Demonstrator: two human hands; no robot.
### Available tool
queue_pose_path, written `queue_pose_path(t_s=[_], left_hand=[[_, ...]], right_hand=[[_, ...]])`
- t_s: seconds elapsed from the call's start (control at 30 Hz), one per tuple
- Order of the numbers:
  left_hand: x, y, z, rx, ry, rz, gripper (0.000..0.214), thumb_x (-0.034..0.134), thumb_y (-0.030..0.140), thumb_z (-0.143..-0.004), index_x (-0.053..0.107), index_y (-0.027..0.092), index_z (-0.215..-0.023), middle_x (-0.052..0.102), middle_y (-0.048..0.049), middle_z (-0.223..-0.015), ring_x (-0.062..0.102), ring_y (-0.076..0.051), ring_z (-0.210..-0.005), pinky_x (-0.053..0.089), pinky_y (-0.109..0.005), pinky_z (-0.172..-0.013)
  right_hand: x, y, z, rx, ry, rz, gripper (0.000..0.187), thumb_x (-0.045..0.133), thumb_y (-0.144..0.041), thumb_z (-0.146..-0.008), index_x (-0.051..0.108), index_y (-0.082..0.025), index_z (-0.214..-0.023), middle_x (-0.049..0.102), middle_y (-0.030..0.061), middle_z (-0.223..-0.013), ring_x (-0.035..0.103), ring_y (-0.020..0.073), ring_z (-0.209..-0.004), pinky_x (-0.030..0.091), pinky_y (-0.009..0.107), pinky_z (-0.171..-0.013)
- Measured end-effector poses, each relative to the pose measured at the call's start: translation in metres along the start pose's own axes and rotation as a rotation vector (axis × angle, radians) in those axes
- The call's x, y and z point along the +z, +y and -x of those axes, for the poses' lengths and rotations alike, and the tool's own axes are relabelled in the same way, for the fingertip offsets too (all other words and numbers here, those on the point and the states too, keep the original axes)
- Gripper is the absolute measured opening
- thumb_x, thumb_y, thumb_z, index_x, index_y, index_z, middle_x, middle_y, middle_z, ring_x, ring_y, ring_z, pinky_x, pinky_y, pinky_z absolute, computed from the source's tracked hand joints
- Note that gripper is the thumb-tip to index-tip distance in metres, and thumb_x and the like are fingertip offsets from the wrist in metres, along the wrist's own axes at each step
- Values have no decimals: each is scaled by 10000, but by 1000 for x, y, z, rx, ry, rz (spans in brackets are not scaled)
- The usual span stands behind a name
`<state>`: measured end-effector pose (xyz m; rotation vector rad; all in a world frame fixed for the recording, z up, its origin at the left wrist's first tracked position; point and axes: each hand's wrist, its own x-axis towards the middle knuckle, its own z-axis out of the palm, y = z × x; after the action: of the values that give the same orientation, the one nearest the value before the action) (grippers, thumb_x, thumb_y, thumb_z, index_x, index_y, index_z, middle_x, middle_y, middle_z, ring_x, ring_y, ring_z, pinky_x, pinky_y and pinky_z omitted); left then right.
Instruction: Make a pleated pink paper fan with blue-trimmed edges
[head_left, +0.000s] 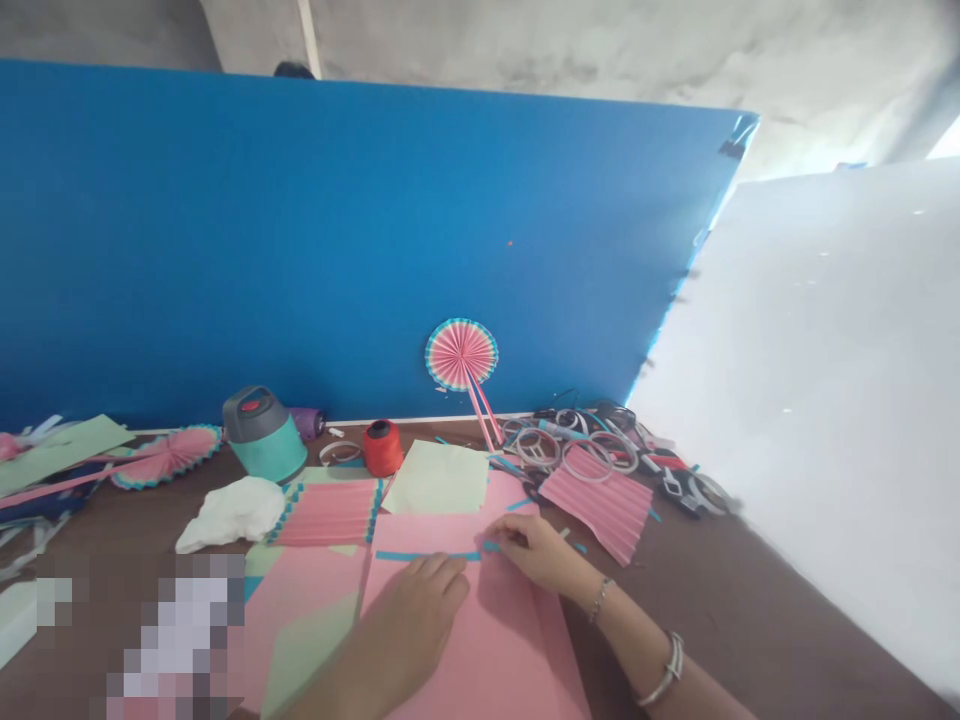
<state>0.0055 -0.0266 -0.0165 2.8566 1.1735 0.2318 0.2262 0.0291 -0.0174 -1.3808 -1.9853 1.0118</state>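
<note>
A large pink paper sheet [517,650] lies on the brown table, with a thin blue paper strip [405,555] across its upper part. My left hand [424,615] rests on the sheet, its fingertips at the strip, pressing from above. At the strip's right end, my right hand [529,548] is closed in a pinch, the thumb and fingers just over the blue end. Above the sheet lies a pale green paper [439,478]. A pleated pink paper with blue edges [326,513] is on the left, and another pleated pink piece [600,505] on the right.
Along the back stand a teal-and-grey flask [264,435] and a red thread spool [382,448]. Bangles [589,455] and tools clutter the back right. A round paper fan [461,355] leans on the blue partition [300,230]. White crumpled material [232,510] lies left.
</note>
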Motion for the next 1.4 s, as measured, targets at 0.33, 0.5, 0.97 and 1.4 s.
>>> queue_pose_path(t_s=[0.33,0.5,0.97,1.4], left_hand=[[-10,4,-10,-7,-43,-10,394,352,107,-868,449,235,-1228,564,-59,-1144,485,-186,-1012,315,-355,-916],[-10,4,-11,-19,-40,11,361,390,89,-841,486,246,-1152,571,-35,-1091,490,-189,-970,297,-371,-919],[-4,3,-13,-24,-49,-46,406,329,117,-869,420,205,-1255,556,-78,-1094,484,-194,-971,308,-375,-926],[-8,7,-17,-45,-29,-40,338,350,120,-883,464,201,-1190,547,-73,-1033,484,-195,-948,336,-367,-882]], right_hand=[[0,12,-6,-26,-69,-148,282,499,-78,-674,533,-154,-944,457,-80,-555,413,77,-515,294,180,-492],[3,14,-8,25,-90,-82,354,484,-37,-623,558,-167,-943,487,-78,-544,435,77,-514,294,174,-483],[4,11,-10,76,-82,-80,374,459,-24,-594,550,-158,-932,478,-83,-535,460,85,-517,289,176,-465],[6,6,-10,77,-51,-27,389,457,-12,-581,557,-155,-928,513,-70,-552,481,94,-539,326,185,-507]])
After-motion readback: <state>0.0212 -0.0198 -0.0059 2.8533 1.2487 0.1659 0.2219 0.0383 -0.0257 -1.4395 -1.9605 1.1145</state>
